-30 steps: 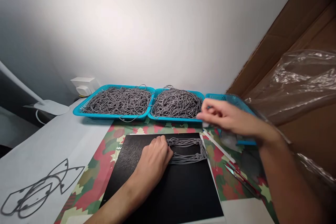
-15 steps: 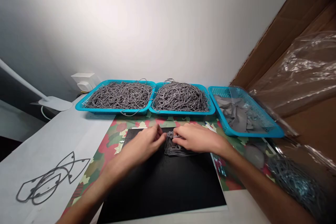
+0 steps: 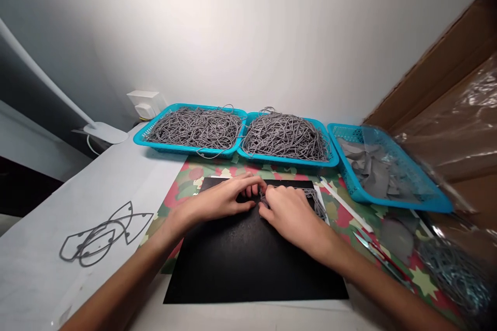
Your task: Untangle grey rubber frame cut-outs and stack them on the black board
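Note:
My left hand is over the back part of a black mat, its fingers curled and nearly meeting my right hand. My right hand is closed, thumb and fingertips together on a small piece of grey cord at the left end of a grey cord bundle. The bundle lies at the mat's back right corner, partly hidden behind that hand. What my left fingertips hold, if anything, is too small to make out.
Two blue baskets heaped with grey cords stand at the back. A third blue basket holds grey pieces. Scissors and a white strip lie right; loose cord loops lie left.
The view has turned left. My hands have come together, and the cord bundle now shows to the right of my right hand instead of between my hands. Scissors have come into view.

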Demonstrator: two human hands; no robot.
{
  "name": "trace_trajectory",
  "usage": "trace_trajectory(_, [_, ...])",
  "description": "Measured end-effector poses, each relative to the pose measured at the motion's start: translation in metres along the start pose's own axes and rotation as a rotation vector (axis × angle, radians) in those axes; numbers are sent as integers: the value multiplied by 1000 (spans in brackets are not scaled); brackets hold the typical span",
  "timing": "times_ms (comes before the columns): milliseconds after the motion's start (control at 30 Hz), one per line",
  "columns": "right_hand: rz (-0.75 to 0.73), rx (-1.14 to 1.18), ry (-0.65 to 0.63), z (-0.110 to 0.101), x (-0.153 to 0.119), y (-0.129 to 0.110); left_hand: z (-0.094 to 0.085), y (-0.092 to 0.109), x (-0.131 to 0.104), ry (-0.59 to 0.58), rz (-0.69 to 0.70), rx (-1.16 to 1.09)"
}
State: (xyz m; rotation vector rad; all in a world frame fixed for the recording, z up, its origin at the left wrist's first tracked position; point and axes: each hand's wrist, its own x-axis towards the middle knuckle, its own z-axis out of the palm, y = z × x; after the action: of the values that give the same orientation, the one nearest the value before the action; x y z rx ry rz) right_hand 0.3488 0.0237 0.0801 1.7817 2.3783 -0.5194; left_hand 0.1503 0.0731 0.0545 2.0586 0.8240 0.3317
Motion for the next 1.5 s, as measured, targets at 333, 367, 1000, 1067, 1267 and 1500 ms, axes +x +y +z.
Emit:
trace_trajectory(333, [-56, 112, -91, -28, 2, 25, 16, 3, 0, 45, 79, 17])
trace_trajectory(367, [-55, 123, -100, -29, 3, 27, 18, 3, 0, 46, 78, 21])
trace_trajectory(1000, [-144, 402, -204, -41, 2, 52, 25, 14, 2, 272, 359, 353])
trace_trajectory(1067, [-190, 499, -261, -48, 1, 59, 28, 15, 4, 328, 433, 465])
trace_trajectory(1267, [-251, 601, -377, -60, -6, 71, 41, 17, 11, 469, 596, 705])
trace_trajectory(1500, [-260, 480, -265, -77, -23, 72, 32, 37, 16, 394, 597, 817])
